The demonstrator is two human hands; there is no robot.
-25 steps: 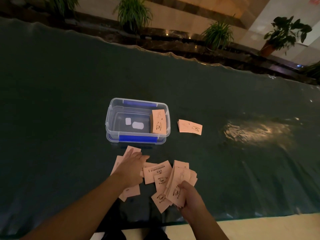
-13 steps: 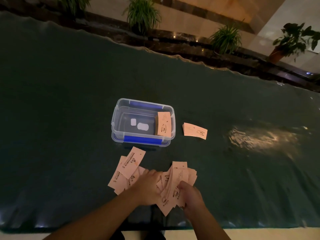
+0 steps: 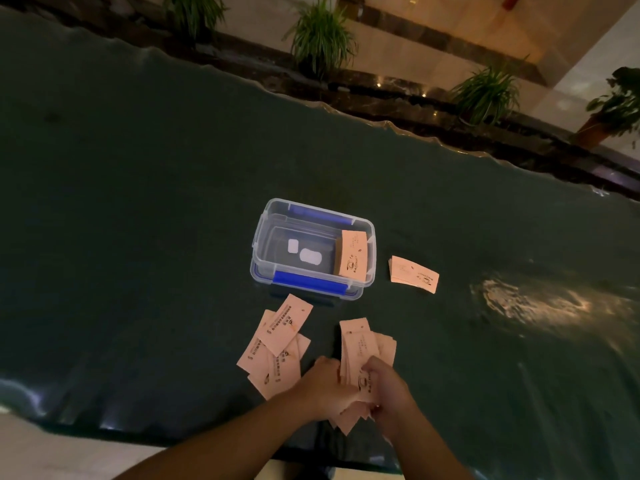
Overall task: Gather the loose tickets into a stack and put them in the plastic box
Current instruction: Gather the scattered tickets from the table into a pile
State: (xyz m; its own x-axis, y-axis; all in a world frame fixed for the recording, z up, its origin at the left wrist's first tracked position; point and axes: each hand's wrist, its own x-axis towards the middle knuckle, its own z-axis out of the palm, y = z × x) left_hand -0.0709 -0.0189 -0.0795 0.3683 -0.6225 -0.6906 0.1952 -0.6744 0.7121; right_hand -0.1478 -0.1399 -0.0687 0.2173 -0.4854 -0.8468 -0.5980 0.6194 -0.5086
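A clear plastic box (image 3: 263,244) with blue clips stands mid-table; a stack of pink tickets (image 3: 352,256) leans against its right wall. Near the table's front edge my right hand (image 3: 389,393) grips an upright bundle of pink tickets (image 3: 358,344). My left hand (image 3: 325,382) presses against the same bundle from the left, with more tickets poking out below both hands. Several loose tickets (image 3: 275,341) lie fanned on the cloth just left of my left hand. A small separate ticket stack (image 3: 414,273) lies to the right of the box.
The table wears a dark green cloth (image 3: 138,202) with a bright glare patch (image 3: 533,299) at the right. Potted plants (image 3: 320,36) line a dark ledge beyond the far edge. The front edge runs just below my hands.
My left hand has left the loose tickets at the left and come over to the bundle in my right hand, bringing tickets along. The camera has shifted slightly.
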